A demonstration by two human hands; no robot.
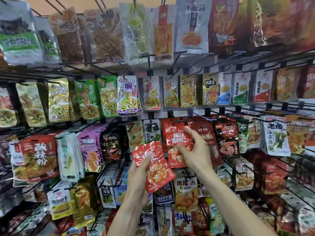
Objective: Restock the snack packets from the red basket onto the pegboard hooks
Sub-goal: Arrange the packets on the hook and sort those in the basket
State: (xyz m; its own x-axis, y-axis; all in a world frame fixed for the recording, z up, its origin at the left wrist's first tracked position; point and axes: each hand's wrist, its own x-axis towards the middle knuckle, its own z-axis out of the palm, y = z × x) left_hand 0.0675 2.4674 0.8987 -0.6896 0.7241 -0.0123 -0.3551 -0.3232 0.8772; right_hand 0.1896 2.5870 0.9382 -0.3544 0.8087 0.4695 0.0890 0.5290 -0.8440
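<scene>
My left hand (139, 174) grips a small stack of red snack packets (155, 167), tilted, with the thumb across the front. Just up and to the right, my right hand (194, 150) pinches a matching red packet (177, 142) that hangs at a black hook (179, 121) in the third row of the pegboard. Thumb and fingers close on its lower right side. More red packets of the same kind hang behind it. The red basket is out of view.
Rows of black hooks carry packed snack bags on every side: a purple-white packet (128, 96) above, black spicy packets (225, 137) to the right, a yellow prawn packet (185, 193) below. Bare hook ends stick out toward me at several points.
</scene>
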